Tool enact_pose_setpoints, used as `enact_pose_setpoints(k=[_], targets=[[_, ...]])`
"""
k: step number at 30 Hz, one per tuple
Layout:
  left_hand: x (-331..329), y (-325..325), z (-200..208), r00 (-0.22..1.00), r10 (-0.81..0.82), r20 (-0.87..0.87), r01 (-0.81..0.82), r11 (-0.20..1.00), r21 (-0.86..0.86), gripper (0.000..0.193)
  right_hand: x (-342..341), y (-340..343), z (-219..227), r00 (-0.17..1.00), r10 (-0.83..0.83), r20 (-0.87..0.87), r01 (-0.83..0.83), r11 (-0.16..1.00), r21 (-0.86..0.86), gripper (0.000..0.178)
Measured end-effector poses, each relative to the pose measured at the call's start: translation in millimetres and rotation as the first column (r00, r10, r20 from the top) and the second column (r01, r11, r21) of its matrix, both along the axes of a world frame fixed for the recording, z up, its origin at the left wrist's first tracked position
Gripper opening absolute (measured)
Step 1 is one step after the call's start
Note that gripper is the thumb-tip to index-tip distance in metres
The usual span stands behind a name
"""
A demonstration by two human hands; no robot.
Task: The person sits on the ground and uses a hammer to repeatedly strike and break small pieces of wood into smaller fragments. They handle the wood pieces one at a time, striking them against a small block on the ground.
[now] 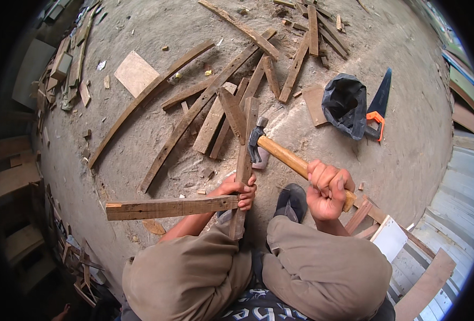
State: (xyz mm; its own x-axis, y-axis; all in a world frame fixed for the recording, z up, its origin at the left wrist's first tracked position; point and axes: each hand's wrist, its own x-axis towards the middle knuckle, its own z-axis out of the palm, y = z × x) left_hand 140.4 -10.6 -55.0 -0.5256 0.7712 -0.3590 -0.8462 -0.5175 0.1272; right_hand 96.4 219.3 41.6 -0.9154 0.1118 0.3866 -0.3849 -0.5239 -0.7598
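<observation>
My left hand is closed around a long wooden strip that points away from me between my knees. A second wooden piece runs out leftward from it, its right end against the strip just below my fingers, so the two make a cross-like angle; how they are fixed is hidden. My right hand grips the wooden handle of a claw hammer near its lower end. The dark metal hammer head is close to the right side of the strip, with its claw toward me; I cannot tell whether they touch.
Several loose wooden strips lie ahead on the dusty floor, with more piled farther off. A black bag stands at the right beside a handsaw with an orange handle. Corrugated sheets and boards lie at the right edge.
</observation>
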Motion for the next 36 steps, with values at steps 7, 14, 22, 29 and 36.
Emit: enact_pose_setpoints(k=[7, 14, 22, 29, 36], targets=[[11, 6, 5, 0.997, -0.011, 0.078, 0.01, 1.0, 0.015, 0.021, 1, 10, 1, 0.985, -0.06, 0.162, 0.065, 0.998, -0.025, 0.028], [12, 14, 3, 0.994, -0.019, 0.105, 0.015, 0.999, 0.036, 0.021, -9, 12, 7, 0.943, -0.116, 0.313, 0.123, 0.992, -0.004, 0.036], [8, 13, 8, 0.991, -0.046, 0.128, 0.039, 0.998, 0.054, 0.02, -14, 12, 17, 0.954, -0.107, 0.282, 0.096, 0.994, 0.054, 0.035], [8, 13, 4, 0.984, -0.041, 0.173, 0.018, 0.991, 0.135, 0.021, -31, 6, 29, 0.949, -0.084, 0.304, 0.058, 0.994, 0.095, 0.033], [14, 15, 20, 0.98, -0.021, 0.197, -0.026, 0.973, 0.229, 0.02, -38, 3, 47, 0.943, -0.073, 0.326, 0.046, 0.995, 0.089, 0.034]])
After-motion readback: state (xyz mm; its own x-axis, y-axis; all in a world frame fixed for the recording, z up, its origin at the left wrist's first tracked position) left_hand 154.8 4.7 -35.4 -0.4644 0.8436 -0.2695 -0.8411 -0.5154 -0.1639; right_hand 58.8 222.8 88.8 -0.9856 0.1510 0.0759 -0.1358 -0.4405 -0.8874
